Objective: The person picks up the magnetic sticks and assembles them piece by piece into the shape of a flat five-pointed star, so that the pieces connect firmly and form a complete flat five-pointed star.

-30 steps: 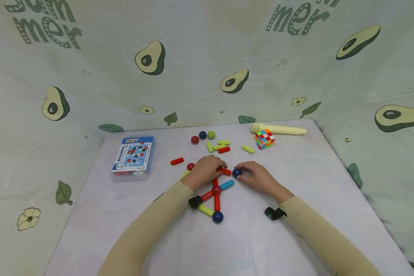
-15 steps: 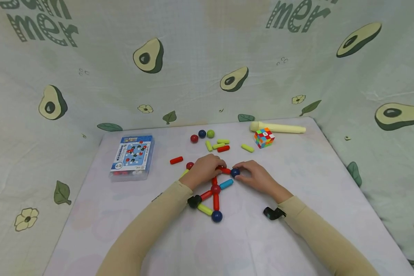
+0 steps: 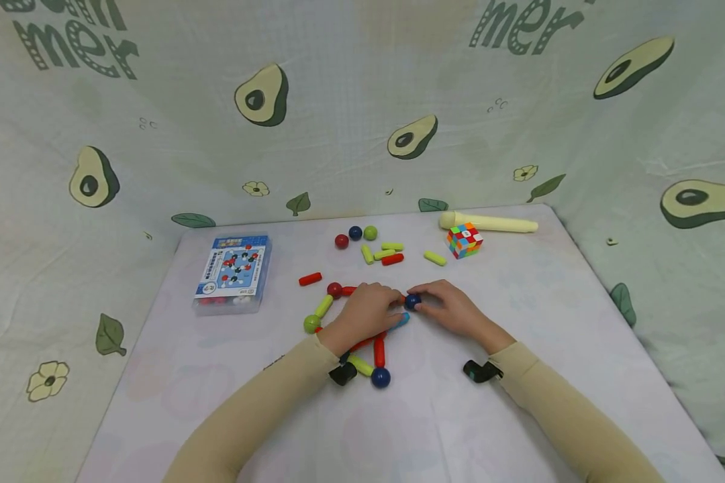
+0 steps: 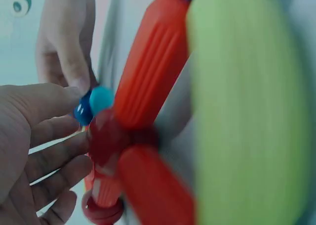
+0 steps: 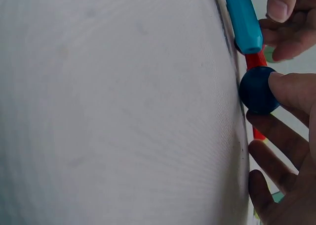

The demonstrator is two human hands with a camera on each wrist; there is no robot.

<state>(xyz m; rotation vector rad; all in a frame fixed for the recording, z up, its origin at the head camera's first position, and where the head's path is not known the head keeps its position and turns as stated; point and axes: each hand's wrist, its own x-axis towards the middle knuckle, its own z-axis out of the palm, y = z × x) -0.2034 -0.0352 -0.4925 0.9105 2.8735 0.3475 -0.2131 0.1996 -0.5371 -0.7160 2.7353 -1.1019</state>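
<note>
Shifted rightward, the left hand (image 3: pixel 370 310), fingers parted, bares a lime-green ball (image 3: pixel 311 324); right of frame centre, the right hand (image 3: pixel 452 311) pinches a dark-blue glossy ball (image 3: pixel 413 302) against a red ribbed rod (image 5: pixel 256 60).

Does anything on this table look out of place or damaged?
No spill or damage stands out. The puzzle cube and cream microphone-shaped stick toward the back right look slightly out of place, simply because they don't match the coloured balls and rods.
</note>
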